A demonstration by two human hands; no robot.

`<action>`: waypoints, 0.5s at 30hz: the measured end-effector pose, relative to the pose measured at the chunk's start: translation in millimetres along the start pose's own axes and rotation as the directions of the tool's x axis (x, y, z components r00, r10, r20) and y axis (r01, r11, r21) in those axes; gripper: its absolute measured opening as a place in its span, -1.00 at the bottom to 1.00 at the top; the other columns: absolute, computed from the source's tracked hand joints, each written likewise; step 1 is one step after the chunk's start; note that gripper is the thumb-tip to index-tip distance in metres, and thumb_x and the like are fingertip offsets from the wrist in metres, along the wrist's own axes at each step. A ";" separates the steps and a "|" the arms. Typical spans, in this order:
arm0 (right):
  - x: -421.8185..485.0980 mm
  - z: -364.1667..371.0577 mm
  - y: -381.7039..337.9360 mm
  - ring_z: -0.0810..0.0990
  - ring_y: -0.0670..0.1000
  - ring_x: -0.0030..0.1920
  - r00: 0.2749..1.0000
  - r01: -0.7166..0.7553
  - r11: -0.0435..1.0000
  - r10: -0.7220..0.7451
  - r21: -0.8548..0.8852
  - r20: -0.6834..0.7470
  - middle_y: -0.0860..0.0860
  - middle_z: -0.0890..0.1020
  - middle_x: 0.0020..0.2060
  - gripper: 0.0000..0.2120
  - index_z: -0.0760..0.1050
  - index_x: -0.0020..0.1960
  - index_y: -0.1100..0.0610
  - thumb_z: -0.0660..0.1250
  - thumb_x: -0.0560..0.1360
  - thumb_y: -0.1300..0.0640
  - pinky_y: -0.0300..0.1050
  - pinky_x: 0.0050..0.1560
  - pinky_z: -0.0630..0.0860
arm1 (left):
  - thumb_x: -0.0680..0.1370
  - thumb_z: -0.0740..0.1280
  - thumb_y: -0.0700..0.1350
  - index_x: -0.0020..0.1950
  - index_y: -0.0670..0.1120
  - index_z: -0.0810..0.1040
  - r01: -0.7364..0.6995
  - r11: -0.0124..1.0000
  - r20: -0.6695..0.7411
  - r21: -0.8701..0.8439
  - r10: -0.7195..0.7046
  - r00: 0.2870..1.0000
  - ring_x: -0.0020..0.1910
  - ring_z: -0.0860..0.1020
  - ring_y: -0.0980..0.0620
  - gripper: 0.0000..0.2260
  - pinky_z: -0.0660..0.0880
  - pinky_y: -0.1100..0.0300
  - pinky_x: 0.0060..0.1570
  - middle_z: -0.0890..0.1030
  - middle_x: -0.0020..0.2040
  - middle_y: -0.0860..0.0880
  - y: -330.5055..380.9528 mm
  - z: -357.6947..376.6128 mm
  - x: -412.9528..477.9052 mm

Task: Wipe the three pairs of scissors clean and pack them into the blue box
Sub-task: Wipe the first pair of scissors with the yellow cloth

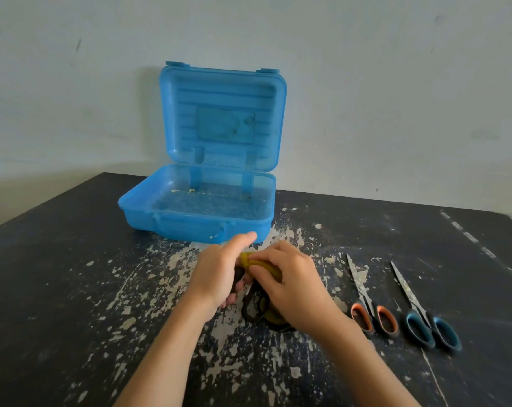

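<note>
At the middle of the black, paint-chipped table (72, 289), just in front of the blue box (190, 224), both hands meet over a third pair of scissors with dark handles (253, 309); the left hand (219, 274) has its fingers (231, 299) curled round the upper part of that pair, thumb stretched up toward the box's front wall; the right hand (292, 286) pinches a yellow cloth (257, 264) between thumb and curled fingers, pressed against the scissors where the two hands touch; the blades are hidden under the cloth and hands, and only the handle loops show below, between the two wrists, close to the table top; the box stands open, its lid upright against the wall (395, 98), its tray holding only some pale crumbs; to the right of the hands, well apart from the box, the orange-handled scissors (366, 301) and the blue-handled scissors (419, 312) lie flat side by side, closed, tips pointing away from the person.
</note>
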State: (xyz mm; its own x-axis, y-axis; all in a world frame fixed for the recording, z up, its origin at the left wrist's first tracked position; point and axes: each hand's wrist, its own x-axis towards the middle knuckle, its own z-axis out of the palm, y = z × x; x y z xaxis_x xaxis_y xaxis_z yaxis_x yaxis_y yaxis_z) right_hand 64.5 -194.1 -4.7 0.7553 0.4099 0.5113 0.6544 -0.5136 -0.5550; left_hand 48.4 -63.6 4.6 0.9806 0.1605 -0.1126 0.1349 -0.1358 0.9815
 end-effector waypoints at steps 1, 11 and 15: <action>-1.8 -0.2 -0.1 0.45 -0.18 -0.15 1.000 0.002 1.000 -0.002 0.002 0.013 -0.02 0.51 -0.15 -0.83 0.60 0.05 0.09 0.32 0.49 0.15 -0.50 -0.09 0.31 | 0.39 0.22 0.30 -0.38 -0.20 0.44 0.024 1.000 -0.013 -0.011 -0.024 1.000 -0.67 0.25 0.06 -0.46 0.14 0.35 -0.66 0.35 -0.54 -0.09 0.3 0.8 0.0; 2.0 -9.4 2.5 0.51 -0.17 -0.14 0.982 -0.109 0.984 0.128 0.140 -0.136 -0.07 0.57 -0.16 -0.87 0.63 -0.03 0.06 0.35 0.45 0.15 -0.43 -0.14 0.42 | 0.40 -0.04 0.50 -0.42 -0.31 0.34 -0.115 0.966 -0.089 0.231 0.139 0.986 -0.48 0.31 -0.02 -0.17 0.25 0.05 -0.33 0.35 -0.45 -0.15 -9.8 4.4 7.7; -1.3 10.9 -1.7 0.45 -0.13 -0.17 1.000 -0.008 1.000 0.008 -0.005 -0.015 -0.02 0.48 -0.13 -0.80 0.58 0.07 0.10 0.33 0.47 0.21 -0.41 -0.12 0.40 | 0.26 -0.13 0.59 -0.41 -0.37 0.34 -0.145 0.961 -0.126 0.237 0.179 0.976 -0.50 0.33 -0.03 -0.05 0.24 0.07 -0.39 0.36 -0.48 -0.15 -11.4 4.6 9.9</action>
State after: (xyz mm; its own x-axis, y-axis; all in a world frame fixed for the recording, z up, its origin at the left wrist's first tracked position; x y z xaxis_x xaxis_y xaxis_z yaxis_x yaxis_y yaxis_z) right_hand 62.8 -185.5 -11.6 0.7600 0.3948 0.5163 0.6481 -0.5208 -0.5557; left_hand 57.3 -65.0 -8.3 0.9629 0.2559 0.0853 0.0208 -0.3857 0.9224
